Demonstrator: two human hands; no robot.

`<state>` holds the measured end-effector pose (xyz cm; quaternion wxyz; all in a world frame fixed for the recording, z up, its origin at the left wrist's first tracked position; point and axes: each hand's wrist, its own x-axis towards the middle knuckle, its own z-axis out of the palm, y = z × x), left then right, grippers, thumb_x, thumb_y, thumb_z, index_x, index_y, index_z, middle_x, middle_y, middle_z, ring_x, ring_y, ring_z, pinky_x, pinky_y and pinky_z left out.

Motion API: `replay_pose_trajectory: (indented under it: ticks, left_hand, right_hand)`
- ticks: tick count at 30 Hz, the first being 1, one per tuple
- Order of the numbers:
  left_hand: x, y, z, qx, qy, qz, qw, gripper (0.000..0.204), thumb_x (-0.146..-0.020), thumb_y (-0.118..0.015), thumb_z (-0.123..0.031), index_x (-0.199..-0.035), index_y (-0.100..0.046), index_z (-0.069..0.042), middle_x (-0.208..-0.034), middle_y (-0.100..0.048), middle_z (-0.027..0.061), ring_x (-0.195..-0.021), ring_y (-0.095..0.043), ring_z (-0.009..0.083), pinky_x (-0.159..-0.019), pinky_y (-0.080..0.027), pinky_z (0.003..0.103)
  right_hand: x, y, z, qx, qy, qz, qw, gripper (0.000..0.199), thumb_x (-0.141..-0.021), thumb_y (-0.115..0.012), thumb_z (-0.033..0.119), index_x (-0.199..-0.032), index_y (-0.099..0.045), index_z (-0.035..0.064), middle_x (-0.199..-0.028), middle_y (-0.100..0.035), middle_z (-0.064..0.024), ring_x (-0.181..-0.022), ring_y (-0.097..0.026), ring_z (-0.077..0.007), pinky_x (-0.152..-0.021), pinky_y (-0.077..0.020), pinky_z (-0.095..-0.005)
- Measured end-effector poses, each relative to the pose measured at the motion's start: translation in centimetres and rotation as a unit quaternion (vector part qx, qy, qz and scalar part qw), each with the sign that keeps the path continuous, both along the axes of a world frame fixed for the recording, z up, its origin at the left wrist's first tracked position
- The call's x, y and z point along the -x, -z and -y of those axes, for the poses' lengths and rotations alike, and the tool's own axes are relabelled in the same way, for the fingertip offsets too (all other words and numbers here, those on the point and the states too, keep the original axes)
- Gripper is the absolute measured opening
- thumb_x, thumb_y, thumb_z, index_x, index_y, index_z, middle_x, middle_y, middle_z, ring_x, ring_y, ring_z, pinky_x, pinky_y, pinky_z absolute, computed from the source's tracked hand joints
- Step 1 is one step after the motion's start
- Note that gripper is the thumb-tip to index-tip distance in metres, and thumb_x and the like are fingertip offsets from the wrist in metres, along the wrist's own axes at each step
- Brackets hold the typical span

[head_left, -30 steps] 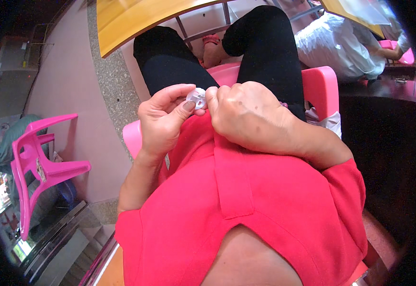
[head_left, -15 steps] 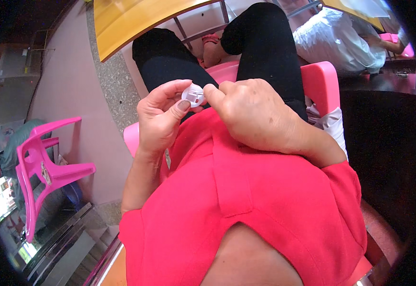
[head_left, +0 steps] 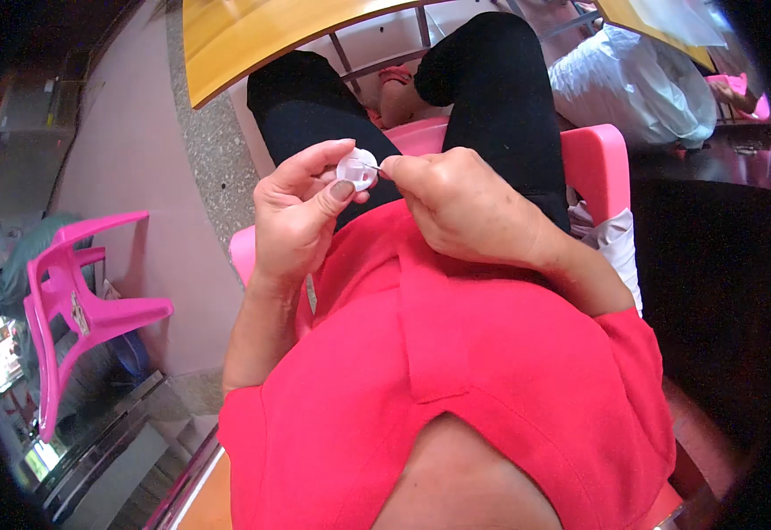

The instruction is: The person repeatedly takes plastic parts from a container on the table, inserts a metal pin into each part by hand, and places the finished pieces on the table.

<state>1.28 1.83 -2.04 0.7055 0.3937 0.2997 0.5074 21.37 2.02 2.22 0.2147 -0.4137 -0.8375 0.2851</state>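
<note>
A small round white plastic piece (head_left: 356,171) with a recess in its middle sits over my lap. The thumb and fingers of my left hand (head_left: 304,199) are closed on its left and lower edge. From the right, my right hand (head_left: 465,199) pinches a thin metal pin (head_left: 374,167) between thumb and forefinger. The pin's tip reaches over the face of the round piece; whether it touches is too small to tell. The curled fingers of my right hand hide the rest of the pin.
Ahead of my knees is the edge of a yellow table (head_left: 253,44). I sit on a pink chair (head_left: 599,177). Another pink plastic chair (head_left: 85,309) stands at the left by the wall. A co-worker in white clothing (head_left: 637,88) sits at the upper right, near a dark tabletop (head_left: 712,163).
My right hand has drawn slightly back, so the thin pin now shows between its fingertips and the round piece. My left hand has tilted the piece a little.
</note>
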Motion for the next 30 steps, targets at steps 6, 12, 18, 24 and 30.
replay_pose_trajectory:
  ticks: [6,12,18,24,30]
  left_hand:
    - [-0.1,-0.1,0.0,-0.008,-0.042,0.011,0.999,0.036,-0.082,-0.065,0.005,-0.116,-0.055,0.006,-0.104,-0.063,0.0172,-0.090,-0.065,0.0224,-0.078,-0.056,0.031]
    - [0.0,0.0,-0.1,-0.012,-0.051,0.003,0.999,0.034,-0.081,-0.065,0.006,-0.114,-0.055,0.005,-0.102,-0.063,0.0168,-0.090,-0.065,0.0237,-0.077,-0.056,0.031]
    - [0.0,-0.1,-0.1,-0.023,-0.053,-0.003,0.998,0.034,-0.081,-0.066,0.006,-0.113,-0.055,0.005,-0.101,-0.063,0.0171,-0.088,-0.066,0.0236,-0.079,-0.055,0.032]
    - [-0.1,-0.3,0.0,-0.038,-0.056,-0.016,0.998,0.034,-0.080,-0.066,0.007,-0.113,-0.054,0.006,-0.098,-0.064,0.0174,-0.087,-0.066,0.0237,-0.081,-0.054,0.034]
    - [0.0,-0.1,-0.1,-0.054,-0.054,-0.006,0.997,0.035,-0.080,-0.066,0.007,-0.113,-0.055,0.005,-0.099,-0.064,0.0171,-0.087,-0.066,0.0234,-0.081,-0.054,0.034]
  right_hand:
    - [0.8,1.1,0.2,0.110,0.032,-0.118,0.986,0.015,-0.087,-0.049,0.001,-0.096,-0.060,-0.0036,-0.064,-0.057,-0.0181,-0.060,-0.061,-0.0259,-0.054,-0.0453,-0.0325]
    - [1.2,1.2,0.1,0.213,0.057,-0.162,0.962,0.016,-0.092,-0.047,0.004,-0.096,-0.061,-0.0032,-0.061,-0.055,-0.0053,-0.056,-0.053,-0.0103,-0.051,-0.0419,-0.0262]
    - [1.3,0.9,-0.3,0.301,0.059,-0.205,0.930,0.019,-0.094,-0.047,0.007,-0.094,-0.062,-0.0030,-0.062,-0.055,-0.0018,-0.054,-0.049,-0.0067,-0.049,-0.0387,-0.0228]
    - [1.3,-0.1,-0.5,0.380,0.068,-0.209,0.898,0.020,-0.095,-0.046,0.010,-0.095,-0.062,-0.0016,-0.061,-0.055,-0.0003,-0.050,-0.045,-0.0044,-0.045,-0.0351,-0.0199]
    - [1.3,0.1,-0.5,0.383,0.058,-0.215,0.897,0.020,-0.094,-0.045,0.008,-0.096,-0.062,-0.0013,-0.061,-0.055,-0.0009,-0.051,-0.047,-0.0057,-0.045,-0.0358,-0.0214]
